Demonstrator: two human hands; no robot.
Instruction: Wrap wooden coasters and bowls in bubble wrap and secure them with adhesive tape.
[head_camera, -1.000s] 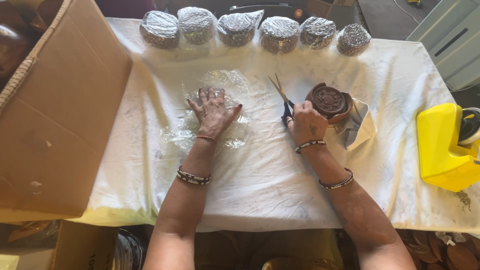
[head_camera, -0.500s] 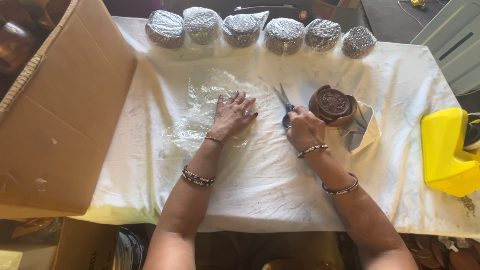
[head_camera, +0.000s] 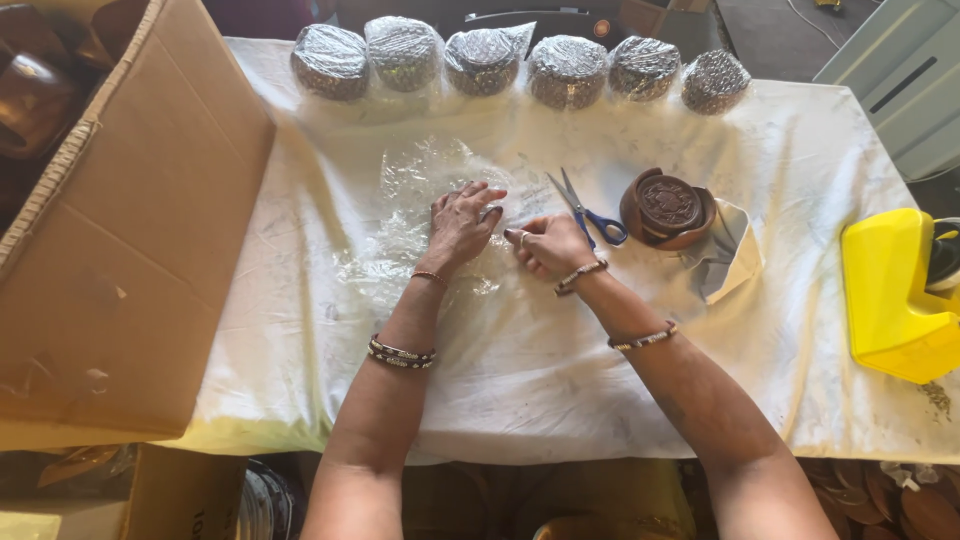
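bright, warm daylight on the white cloth (head_camera: 560, 370) — mild glare; sharp centre; edges slightly curved, dim

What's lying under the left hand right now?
The left hand rests flat on a sheet of clear plastic wrap spread over the white tablecloth. The table itself beneath the cloth is covered, and the patch of wrap under the palm is hidden.
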